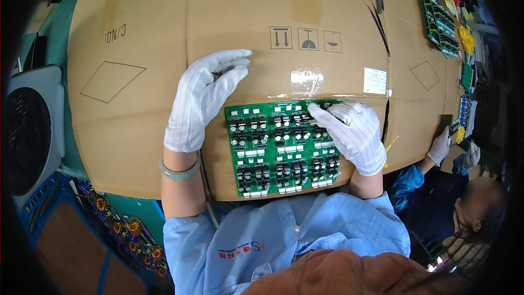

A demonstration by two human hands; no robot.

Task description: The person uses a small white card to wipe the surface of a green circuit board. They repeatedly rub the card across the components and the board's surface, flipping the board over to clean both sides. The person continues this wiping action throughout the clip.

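A green circuit board panel lies flat on cardboard in front of me, populated with rows of black parts, small round capacitors and white connectors. My right hand, in a white striped glove, rests over the panel's far right part. Its fingers are curled in at the components, and what they hold, if anything, is hidden. To the left of the panel, my left hand is raised above the cardboard in a matching glove. Its fingers stretch to the right with the thumb apart, and nothing shows between them.
Flattened cardboard covers the table. More green boards stand at the far right. A co-worker's gloved hand is at the right edge. A grey fan-like unit sits left, and boards with copper coils lie lower left.
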